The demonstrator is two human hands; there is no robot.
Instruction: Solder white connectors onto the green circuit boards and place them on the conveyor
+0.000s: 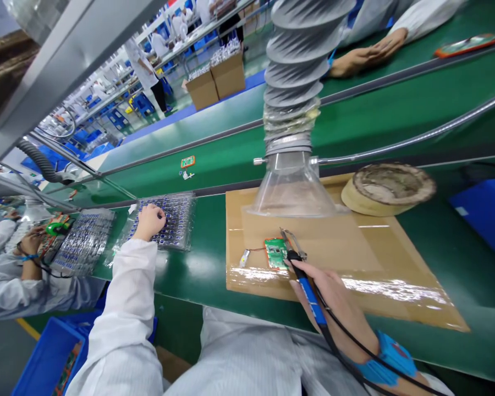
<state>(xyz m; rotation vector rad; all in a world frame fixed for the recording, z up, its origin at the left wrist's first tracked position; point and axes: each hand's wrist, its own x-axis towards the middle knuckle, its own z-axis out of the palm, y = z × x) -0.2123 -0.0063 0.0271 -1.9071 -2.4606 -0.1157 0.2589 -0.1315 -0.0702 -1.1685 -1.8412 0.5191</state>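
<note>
My right hand (334, 294) is closed around a blue-handled soldering iron (309, 294), with a bent metal tube beside its tip. The tip points away from me, just right of a green circuit board (275, 253) with orange edges. A thin wire joins that board to a small white part (244, 258). Both lie on a tape-covered cardboard sheet (367, 253). Over to the left, my left hand (150, 220) reaches onto a clear plastic tray (175, 220) filled with rows of small dark blue parts. Its fingers are curled together, and what they pinch is too small to make out.
A ribbed extraction hose with a clear hood (295, 187) hangs over the cardboard. Behind the hood's right side sits a tape roll (388, 190). Another board (187, 161) lies on the green conveyor belt. Co-workers' hands (367, 58) show at far right and at left, near a second tray (84, 239).
</note>
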